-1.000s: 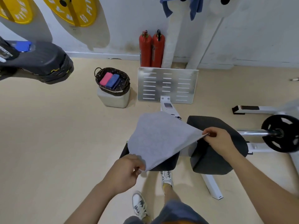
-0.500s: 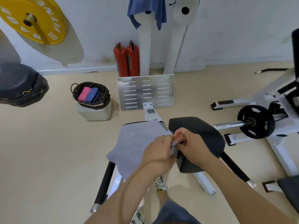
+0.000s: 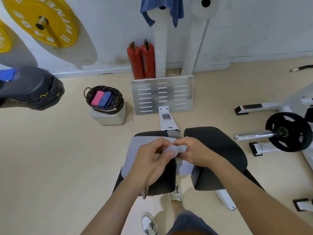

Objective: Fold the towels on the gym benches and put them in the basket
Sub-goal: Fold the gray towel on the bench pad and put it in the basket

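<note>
Item 1: grey towel (image 3: 133, 153). It is laid over the left pad (image 3: 164, 180) of the padded worktop at 6 o'clock in the view. Its gathered corners are raised above the gap between the two pads.

Item 2: left hand (image 3: 150, 161). The fingers are curled, and the towel's bunched corner is pinched under the thumb.

Item 3: right hand (image 3: 194, 153). The fingers are curled, and the same bunched edge is pinched; the two hands are touching.

Item 4: right pad (image 3: 218, 150), at 3 o'clock from the hands, bare.

Item 5: basket (image 3: 120, 99), at 10 o'clock from the hands, well apart, set on a pale block (image 3: 108, 117) on the floor. A pink towel (image 3: 97, 97) and a blue towel (image 3: 104, 99) are held in it, folded, side by side.

Item 6: two red fire extinguishers (image 3: 141, 61), at 12 o'clock, against the wall.

Item 7: blue cloth (image 3: 177, 11), draped over a white post at 12 o'clock.
</note>
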### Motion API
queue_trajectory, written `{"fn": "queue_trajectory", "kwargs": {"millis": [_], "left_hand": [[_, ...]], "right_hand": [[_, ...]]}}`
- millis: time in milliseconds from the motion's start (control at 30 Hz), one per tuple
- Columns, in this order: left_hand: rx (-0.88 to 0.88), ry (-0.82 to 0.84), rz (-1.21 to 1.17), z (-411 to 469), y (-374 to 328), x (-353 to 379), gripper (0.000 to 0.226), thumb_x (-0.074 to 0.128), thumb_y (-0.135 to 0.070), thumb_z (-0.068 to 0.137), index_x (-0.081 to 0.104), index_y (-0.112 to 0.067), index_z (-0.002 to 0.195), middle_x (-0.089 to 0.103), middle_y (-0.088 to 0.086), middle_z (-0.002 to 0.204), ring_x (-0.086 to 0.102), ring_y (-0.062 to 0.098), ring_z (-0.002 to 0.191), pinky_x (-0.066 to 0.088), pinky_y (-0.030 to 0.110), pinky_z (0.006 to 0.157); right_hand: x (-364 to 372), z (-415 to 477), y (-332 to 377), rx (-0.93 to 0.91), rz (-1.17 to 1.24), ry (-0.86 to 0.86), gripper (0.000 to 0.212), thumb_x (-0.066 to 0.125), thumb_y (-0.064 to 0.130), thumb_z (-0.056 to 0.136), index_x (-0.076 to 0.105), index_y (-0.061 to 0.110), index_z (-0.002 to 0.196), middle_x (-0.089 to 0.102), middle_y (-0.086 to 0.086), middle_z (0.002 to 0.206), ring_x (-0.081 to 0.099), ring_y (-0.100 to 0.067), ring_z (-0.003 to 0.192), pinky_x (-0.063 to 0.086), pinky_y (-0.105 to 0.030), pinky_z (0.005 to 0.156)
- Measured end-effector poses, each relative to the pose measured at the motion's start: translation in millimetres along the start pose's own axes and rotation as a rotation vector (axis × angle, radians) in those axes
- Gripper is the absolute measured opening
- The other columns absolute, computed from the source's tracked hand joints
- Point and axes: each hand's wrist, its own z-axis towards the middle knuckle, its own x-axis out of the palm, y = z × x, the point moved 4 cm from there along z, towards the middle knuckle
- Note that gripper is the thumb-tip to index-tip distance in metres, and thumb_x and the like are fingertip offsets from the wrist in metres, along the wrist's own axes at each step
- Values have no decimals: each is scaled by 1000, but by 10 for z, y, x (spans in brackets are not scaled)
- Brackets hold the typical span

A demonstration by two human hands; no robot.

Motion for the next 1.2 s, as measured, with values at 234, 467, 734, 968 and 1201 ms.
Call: {"fn": "queue_trajectory", "kwargs": {"millis": [234,467,734,968,1201], "left_hand": [[66,-312,-424,281,-262,-910,7,62,-11,82,64,-16,86,64,-6,70,58,10,69,49,21,67],[14,-651,-416,1077,-124,-1592,16,62,-1,88,63,-17,82,64,3,73,56,16,65,45,27,60],[44,-676,-366,1179,103,-1747,22,61,-1,89,67,-22,88,68,2,86,62,14,82,50,28,79],[-162,-546,-308,377,980,-1099,19,56,7,89,62,-10,85,68,-2,78,60,12,77,48,18,73],[-371,-403,-216,-664,1694,-401,17,53,-1,92,60,-13,82,69,4,78,61,26,75,44,28,65]], "right_hand": [[-343,482,-31,86,45,-186,10,57,20,94,60,16,85,61,-7,82,55,-23,78,45,-31,71],[-1369,607,414,-5,-36,-495,12,59,24,93,59,15,85,59,-4,76,59,-24,70,47,-31,59],[-1904,506,653,-76,-476,-470,12,61,19,91,70,15,86,61,-4,84,55,-23,79,44,-37,72],[-1089,-70,-2,-44,-462,-445,16,64,5,86,73,12,97,60,0,89,58,-20,82,39,-25,75],[-75,-660,-669,233,-410,-273,14,60,16,91,71,19,99,56,6,88,54,-10,82,46,-23,82]]}}
